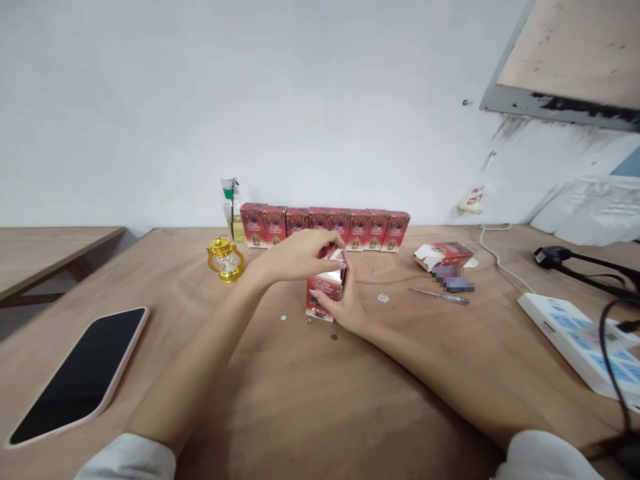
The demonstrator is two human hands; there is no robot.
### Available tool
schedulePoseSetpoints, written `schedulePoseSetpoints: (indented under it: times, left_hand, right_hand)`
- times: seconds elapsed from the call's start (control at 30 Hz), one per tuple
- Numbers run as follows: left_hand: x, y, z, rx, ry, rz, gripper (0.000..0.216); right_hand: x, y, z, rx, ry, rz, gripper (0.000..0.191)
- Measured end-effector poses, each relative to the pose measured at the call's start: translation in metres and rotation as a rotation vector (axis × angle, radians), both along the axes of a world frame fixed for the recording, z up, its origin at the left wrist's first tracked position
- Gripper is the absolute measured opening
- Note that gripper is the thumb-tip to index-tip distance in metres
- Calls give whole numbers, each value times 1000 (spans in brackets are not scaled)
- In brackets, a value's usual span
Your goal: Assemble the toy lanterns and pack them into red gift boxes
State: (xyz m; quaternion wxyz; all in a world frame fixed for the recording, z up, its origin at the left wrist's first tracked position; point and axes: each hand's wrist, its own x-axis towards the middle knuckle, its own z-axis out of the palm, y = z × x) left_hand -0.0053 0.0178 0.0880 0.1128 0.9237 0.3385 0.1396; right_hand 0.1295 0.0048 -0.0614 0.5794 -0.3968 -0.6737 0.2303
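A small red carton [323, 293] stands upright on the wooden table [310, 400], a little beyond the middle. My right hand [345, 308] wraps around its right side and front, fingers closed on it. My left hand [305, 255] reaches over the top, fingertips pinched at the white top flap. Behind it, several matching red cartons [325, 228] stand in a row by the wall. A small gold lantern [226, 260] sits to the left of my left hand.
A phone [80, 375] with a pink case lies face up at the near left. At the right are an opened carton [445, 255], a screwdriver [443, 297], a white power strip [580, 337] and black cables. A small bottle [233, 212] stands at the row's left end. Tiny parts lie near the held carton.
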Motion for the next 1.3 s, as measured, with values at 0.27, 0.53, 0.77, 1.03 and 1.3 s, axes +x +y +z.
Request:
schedulePoseSetpoints:
  times: [0.27, 0.53, 0.77, 1.03, 1.3]
  left_hand:
    - [7, 4, -12, -25, 131, -172, 39]
    - [1, 14, -13, -52, 8, -120, 28]
    - [0, 12, -8, -124, 26, -57, 25]
    - [3, 10, -12, -183, 179, -143, 35]
    - [17, 12, -31, -40, 384, -217, 49]
  right_hand:
    - [1, 3, -7, -49, -35, 14, 82]
    - [2, 4, -12, -118, -54, 54, 79]
    - [2, 4, -13, -143, -80, 38, 75]
    - [1, 4, -13, -173, -90, 24, 77]
    - [21, 17, -6, -417, 70, 478, 68]
